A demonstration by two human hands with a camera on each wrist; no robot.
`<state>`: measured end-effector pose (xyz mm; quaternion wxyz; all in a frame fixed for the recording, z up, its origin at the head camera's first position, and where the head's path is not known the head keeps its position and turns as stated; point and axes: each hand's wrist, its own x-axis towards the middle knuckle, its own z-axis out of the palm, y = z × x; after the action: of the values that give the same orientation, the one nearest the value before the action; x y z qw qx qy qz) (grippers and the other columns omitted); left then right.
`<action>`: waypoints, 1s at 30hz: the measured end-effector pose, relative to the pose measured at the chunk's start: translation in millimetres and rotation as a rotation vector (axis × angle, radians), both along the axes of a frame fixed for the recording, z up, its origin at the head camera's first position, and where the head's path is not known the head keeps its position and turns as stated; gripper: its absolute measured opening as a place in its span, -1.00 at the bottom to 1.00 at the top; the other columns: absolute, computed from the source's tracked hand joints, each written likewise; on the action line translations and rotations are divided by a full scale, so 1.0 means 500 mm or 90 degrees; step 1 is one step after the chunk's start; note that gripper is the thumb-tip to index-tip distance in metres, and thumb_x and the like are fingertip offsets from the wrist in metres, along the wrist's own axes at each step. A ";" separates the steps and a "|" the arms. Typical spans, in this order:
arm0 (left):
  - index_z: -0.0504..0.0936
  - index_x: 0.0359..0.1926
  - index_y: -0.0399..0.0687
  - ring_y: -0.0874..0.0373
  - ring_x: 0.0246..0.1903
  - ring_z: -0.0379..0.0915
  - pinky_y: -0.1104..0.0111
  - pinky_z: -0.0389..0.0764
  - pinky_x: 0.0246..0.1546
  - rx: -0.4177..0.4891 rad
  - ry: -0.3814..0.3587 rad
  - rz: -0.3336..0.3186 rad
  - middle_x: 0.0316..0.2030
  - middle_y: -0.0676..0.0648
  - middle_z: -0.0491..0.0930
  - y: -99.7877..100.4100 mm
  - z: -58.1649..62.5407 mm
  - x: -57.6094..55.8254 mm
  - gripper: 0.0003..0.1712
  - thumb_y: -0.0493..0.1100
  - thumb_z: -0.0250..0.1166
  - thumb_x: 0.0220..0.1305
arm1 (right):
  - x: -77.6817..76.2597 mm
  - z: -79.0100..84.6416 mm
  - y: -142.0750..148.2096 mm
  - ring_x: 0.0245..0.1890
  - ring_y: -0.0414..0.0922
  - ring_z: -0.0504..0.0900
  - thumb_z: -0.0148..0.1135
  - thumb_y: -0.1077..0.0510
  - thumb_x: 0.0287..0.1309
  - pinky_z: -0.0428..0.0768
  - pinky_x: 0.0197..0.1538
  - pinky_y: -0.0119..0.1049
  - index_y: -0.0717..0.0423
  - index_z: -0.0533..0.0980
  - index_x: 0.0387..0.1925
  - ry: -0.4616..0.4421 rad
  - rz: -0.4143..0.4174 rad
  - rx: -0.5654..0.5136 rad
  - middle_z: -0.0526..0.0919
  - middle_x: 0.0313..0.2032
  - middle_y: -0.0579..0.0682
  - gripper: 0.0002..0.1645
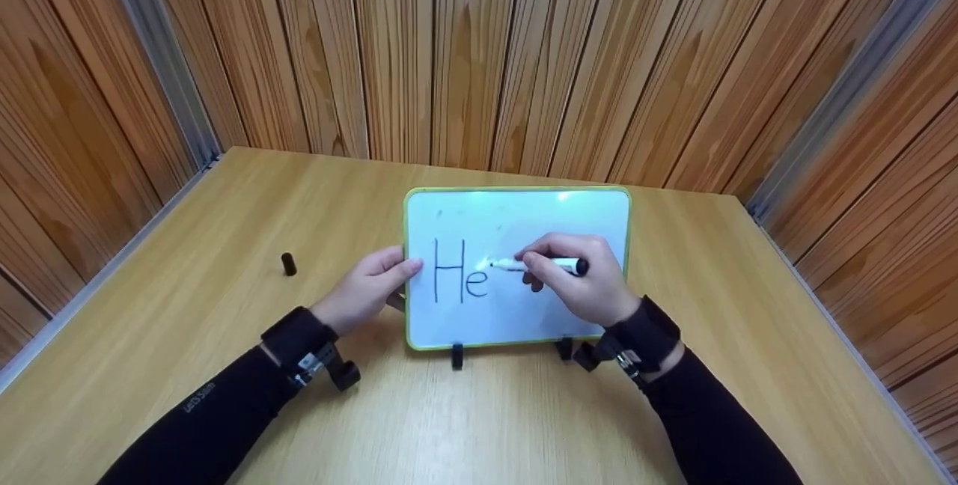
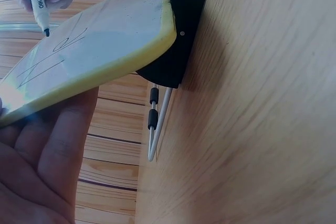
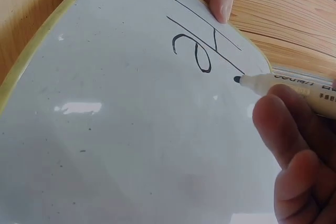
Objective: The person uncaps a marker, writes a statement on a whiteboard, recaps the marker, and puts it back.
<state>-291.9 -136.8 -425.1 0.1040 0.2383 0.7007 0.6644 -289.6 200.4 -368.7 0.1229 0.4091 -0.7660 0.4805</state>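
Note:
A small whiteboard [image 1: 524,320] with a yellow-green frame leans on a black stand [image 2: 181,35] on the table. "He" is written on its left half in thin black strokes. My left hand [image 1: 367,287] grips the board's left edge, thumb on the front and fingers behind. A white marker [image 3: 294,85] with a black tip is pinched in my right hand [image 1: 584,279]. The tip points left, close to the board's surface just above and right of the "e". In the left wrist view, a gap shows between the marker tip and the board.
A black marker cap [image 1: 289,264] stands on the wooden table [image 1: 359,425], left of my left hand. Wood-plank walls [image 1: 464,58] rise behind the table and at both sides. Two black stand feet [image 1: 457,356] jut out under the board's lower edge.

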 end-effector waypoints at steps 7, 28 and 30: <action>0.42 0.49 -0.52 -0.11 0.01 0.83 0.19 0.86 -0.14 -0.002 0.002 -0.001 0.22 -0.42 0.72 0.001 -0.003 -0.003 -0.46 -0.14 0.02 0.82 | -0.004 -0.002 -0.001 -0.41 -0.01 0.79 0.29 0.39 0.54 0.75 -0.21 -0.36 0.30 0.79 -0.10 0.023 -0.009 -0.023 0.85 -0.33 0.04 -0.83; 0.43 0.47 -0.56 -0.11 -0.02 0.84 0.18 0.87 -0.14 -0.004 0.006 0.002 0.18 -0.45 0.73 0.000 -0.003 -0.004 -0.46 -0.15 0.02 0.81 | -0.015 -0.009 -0.001 -0.37 0.01 0.82 0.30 0.40 0.54 0.76 -0.16 -0.36 0.35 0.78 -0.02 0.058 -0.019 -0.040 0.85 -0.32 0.06 -0.82; 0.43 0.47 -0.56 -0.11 -0.02 0.84 0.18 0.87 -0.14 -0.003 0.005 0.002 0.18 -0.45 0.73 0.001 -0.002 -0.003 -0.46 -0.15 0.02 0.81 | -0.015 -0.010 -0.001 -0.37 0.01 0.81 0.31 0.39 0.54 0.76 -0.17 -0.37 0.35 0.78 -0.02 0.055 -0.021 -0.039 0.85 -0.32 0.06 -0.82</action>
<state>-293.6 -136.4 -426.0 0.1007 0.2396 0.7030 0.6620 -297.3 199.7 -373.5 0.1762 0.4133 -0.7514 0.4833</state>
